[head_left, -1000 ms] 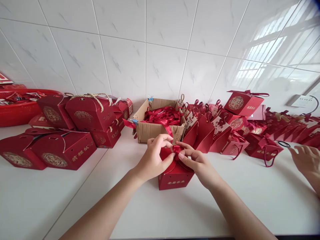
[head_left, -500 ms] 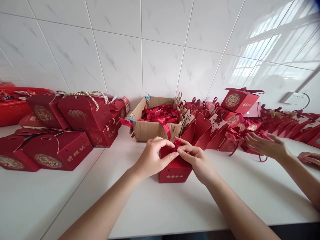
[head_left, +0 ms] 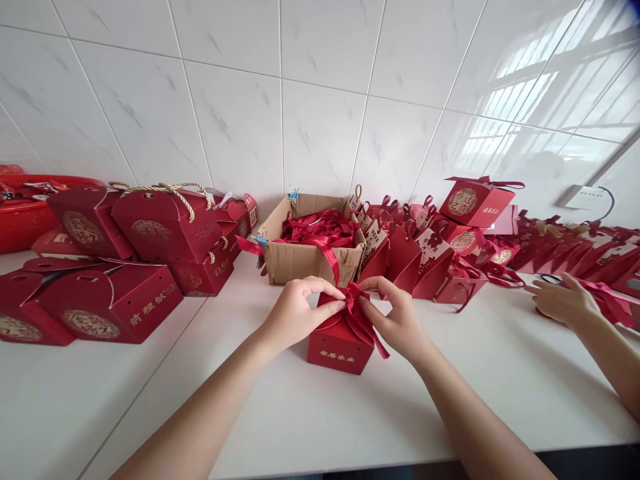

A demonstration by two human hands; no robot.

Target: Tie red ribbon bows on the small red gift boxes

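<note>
red ribbon (head_left: 357,301) between pinched fingers (head_left: 332,309)

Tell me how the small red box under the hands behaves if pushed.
Probably light: the small red box looks like thin folded card, so it should slide on the smooth counter. Narrow-based and tall, it may tip. Its ribbon, pinched by left hand and right hand, looks floppy.

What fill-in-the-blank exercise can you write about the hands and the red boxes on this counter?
1. The left hand and right hand pinch a ribbon on top of the small ____ box.
2. The cardboard carton of ribbons stands ____ that box.
3. At the far ____ lies another person's hand.
Missing words: red; behind; right.
</note>
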